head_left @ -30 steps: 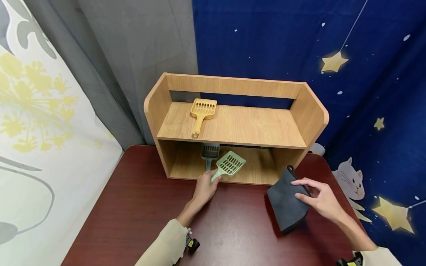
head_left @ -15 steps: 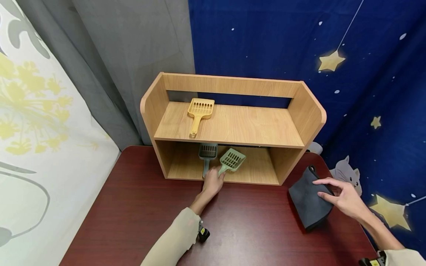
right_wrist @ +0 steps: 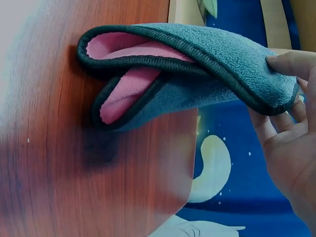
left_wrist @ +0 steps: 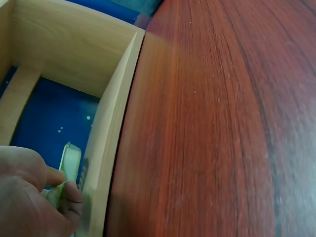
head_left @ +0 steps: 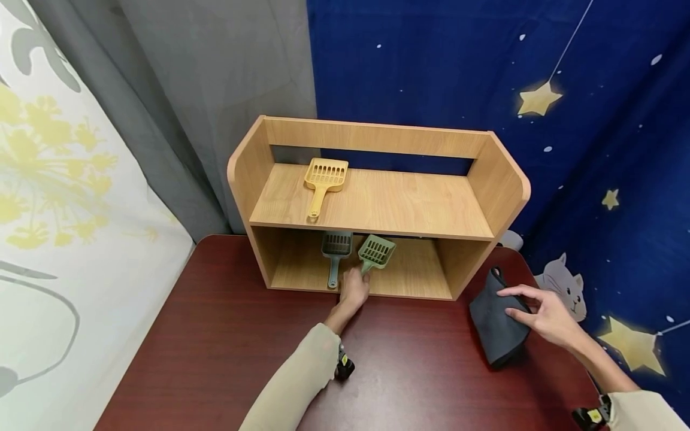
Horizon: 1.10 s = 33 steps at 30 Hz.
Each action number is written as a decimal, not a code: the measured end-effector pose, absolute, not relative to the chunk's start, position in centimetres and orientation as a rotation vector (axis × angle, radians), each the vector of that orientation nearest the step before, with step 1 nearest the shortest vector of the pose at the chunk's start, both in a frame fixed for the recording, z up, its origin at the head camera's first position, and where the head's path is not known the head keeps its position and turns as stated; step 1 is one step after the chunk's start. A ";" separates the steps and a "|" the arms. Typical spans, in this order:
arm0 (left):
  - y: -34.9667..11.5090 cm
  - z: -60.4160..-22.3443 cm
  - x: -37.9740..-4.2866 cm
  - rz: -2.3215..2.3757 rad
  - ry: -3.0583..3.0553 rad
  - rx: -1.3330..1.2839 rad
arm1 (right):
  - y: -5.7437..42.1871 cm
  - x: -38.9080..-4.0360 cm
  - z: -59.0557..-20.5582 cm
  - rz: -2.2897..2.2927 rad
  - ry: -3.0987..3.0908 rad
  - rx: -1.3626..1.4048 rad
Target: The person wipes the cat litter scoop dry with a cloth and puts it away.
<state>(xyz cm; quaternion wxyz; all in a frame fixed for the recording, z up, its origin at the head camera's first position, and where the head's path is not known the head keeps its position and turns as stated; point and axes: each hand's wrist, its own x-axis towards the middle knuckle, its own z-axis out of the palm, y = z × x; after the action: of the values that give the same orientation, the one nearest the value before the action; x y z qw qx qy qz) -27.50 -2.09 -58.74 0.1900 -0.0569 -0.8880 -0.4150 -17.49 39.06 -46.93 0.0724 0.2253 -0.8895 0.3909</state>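
My left hand grips the handle of a pale green litter scoop at the lower shelf's front. The scoop's slotted head lies over that shelf, tilted to the right; in the left wrist view the fingers hide most of its handle. Just left of it a grey-blue litter scoop lies on the same shelf, handle forward. A yellow litter scoop rests on the upper shelf. At the right, my right hand pinches a folded grey cloth with dark edging. Pink lining shows inside the cloth in the right wrist view.
The two-level wooden shelf stands at the back of a dark red wooden table. Grey and starry blue curtains hang behind it. A white patterned curtain borders the left side.
My left hand has moved the green scoop slightly right and farther into the lower shelf, away from the grey-blue one. My right hand has carried the cloth to the right.
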 end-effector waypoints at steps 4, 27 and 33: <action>-1.5 -57.5 -27.0 -1.166 -2.567 -0.090 | 38.6 -17.6 -47.5 1.226 -2.657 0.687; 0.2 -57.5 -26.7 -1.258 -2.612 -0.101 | 33.0 -17.7 -53.0 1.790 -2.626 0.683; 0.6 -60.3 -27.9 -1.194 -2.591 -0.101 | 30.9 -18.0 -54.9 1.693 -2.659 0.746</action>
<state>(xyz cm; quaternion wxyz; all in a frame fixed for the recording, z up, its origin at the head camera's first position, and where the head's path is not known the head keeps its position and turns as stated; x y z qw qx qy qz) -27.86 0.60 -60.31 0.1429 -0.0349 -0.8983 -0.4141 -17.99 30.87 -54.89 -0.0488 0.2299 -0.8198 0.5222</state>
